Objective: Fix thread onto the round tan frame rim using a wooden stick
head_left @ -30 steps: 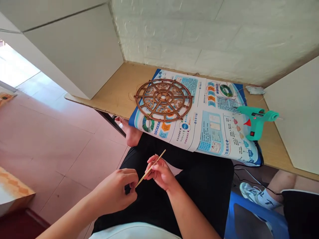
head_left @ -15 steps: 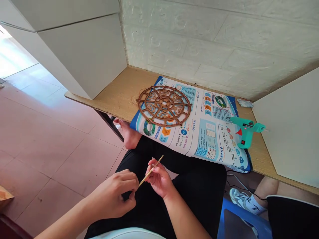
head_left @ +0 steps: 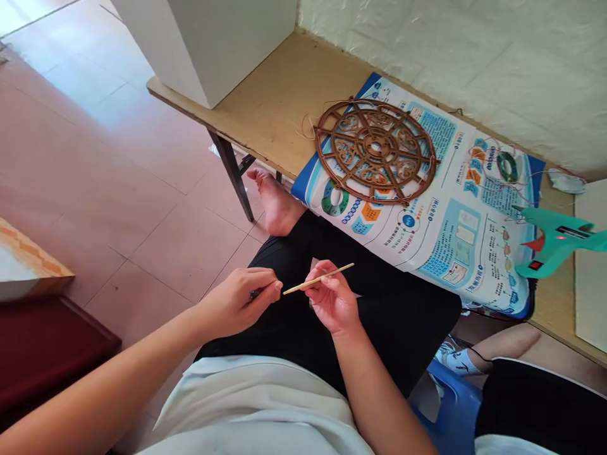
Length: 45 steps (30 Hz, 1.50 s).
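Observation:
My right hand pinches a thin wooden stick over my lap, on black trousers; the stick lies almost level, its far end pointing right. My left hand has its fingers pinched together just left of the stick's near end, very close to it. A small dark sliver shows between those fingers; I cannot tell whether it is an object. On the wooden table ahead lies a round brown openwork wheel on a printed sheet.
A teal glue gun stands at the sheet's right end. A white box sits on the table's left end. Another person's leg and shoe are at lower right, beside a blue stool. A cardboard box is on the floor, left.
The stick has tipped from steeply slanted to nearly level. My left fingers, earlier at its lower end, now sit just beside it. The view has swung left and down.

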Available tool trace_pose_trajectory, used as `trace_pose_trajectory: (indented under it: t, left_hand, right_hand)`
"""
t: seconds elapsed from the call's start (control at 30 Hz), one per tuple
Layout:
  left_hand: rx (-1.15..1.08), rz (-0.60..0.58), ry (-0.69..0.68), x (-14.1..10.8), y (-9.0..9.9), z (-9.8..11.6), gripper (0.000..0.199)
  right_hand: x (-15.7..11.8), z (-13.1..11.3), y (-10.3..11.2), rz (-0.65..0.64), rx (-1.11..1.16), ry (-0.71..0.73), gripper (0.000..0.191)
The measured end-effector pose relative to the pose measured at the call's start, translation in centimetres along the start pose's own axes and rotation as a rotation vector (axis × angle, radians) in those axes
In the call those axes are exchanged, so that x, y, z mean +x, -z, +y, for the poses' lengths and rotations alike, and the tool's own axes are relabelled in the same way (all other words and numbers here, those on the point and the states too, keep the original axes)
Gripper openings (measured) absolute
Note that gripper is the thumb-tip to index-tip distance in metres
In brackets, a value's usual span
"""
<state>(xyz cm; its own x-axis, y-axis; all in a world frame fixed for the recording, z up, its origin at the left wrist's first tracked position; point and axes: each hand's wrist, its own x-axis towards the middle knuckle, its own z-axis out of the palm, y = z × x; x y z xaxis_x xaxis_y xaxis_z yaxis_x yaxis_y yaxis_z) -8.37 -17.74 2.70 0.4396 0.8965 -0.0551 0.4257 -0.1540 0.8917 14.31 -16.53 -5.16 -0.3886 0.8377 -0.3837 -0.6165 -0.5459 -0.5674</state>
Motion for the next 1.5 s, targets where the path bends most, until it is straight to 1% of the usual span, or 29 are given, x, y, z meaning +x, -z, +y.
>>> trace_pose_trajectory:
  t: [0.13, 0.3, 0.47, 0.57, 0.67, 0.87, 0.93, 1.07, 1.17, 1.27, 1.37, 1.43, 1.5]
  left_hand:
    - [-0.054, 0.094, 0.004, -0.5, 0.6, -0.7, 0.021]
    - [-0.094, 0.212, 0.076, -0.9, 1.3, -1.6, 0.024]
    - [-0.107, 0.271, 0.176, -1.0, 2.4, -2.4, 0.025]
    - [-0.098, 0.277, 0.203, -1.1, 2.9, -3.0, 0.024]
    - [-0.084, 0.25, 0.201, -1.3, 3.2, -3.7, 0.025]
    - [-0.064, 0.242, 0.191, -1.5, 4.1, -5.1, 0.022]
    - [-0.051, 0.217, 0.176, -1.6, 4.4, -5.5, 0.021]
    - [-0.028, 0.078, 0.111, -1.7, 4.6, -5.6, 0.02]
    - [-0.009, -0.015, 0.057, -1.7, 4.2, -5.4, 0.02]
    - [-0.019, -0.124, -0.015, -1.6, 3.3, -4.9, 0.02]
    - [-0.105, -0.239, -0.065, -1.4, 2.4, -4.5, 0.018]
    - [-0.092, -0.236, -0.051, -1.2, 1.9, -4.4, 0.017]
    - [0.02, -0.191, -0.016, -0.5, 1.5, -4.3, 0.02]
  right_hand:
    - [0.1, -0.2, -2.2, 0.03, -0.085, 0.08, 0.017]
    - [0.8, -0.2, -4.3, 0.06, -0.214, 0.166, 0.011]
    - [1.1, 0.4, -5.9, 0.063, -0.365, 0.273, 0.005]
    - [1.2, 0.7, -6.4, 0.051, -0.471, 0.332, 0.006]
    - [1.3, 0.7, -6.8, 0.017, -0.568, 0.382, 0.009]
    - [1.3, 0.4, -7.0, -0.116, -0.769, 0.452, 0.024]
    - [1.1, 0.0, -7.1, -0.171, -0.836, 0.463, 0.029]
    - [0.8, -1.0, -7.4, -0.282, -0.917, 0.42, 0.041]
    - [0.7, -1.8, -7.2, -0.32, -0.877, 0.342, 0.037]
    - [0.7, -2.3, -6.3, -0.338, -0.707, 0.201, 0.023]
    - [0.5, -2.8, -5.2, -0.408, -0.477, 0.012, 0.011]
    - [0.2, -3.1, -4.4, -0.441, -0.361, -0.056, 0.017]
    - [-0.2, -3.8, -3.7, -0.425, -0.295, -0.046, 0.027]
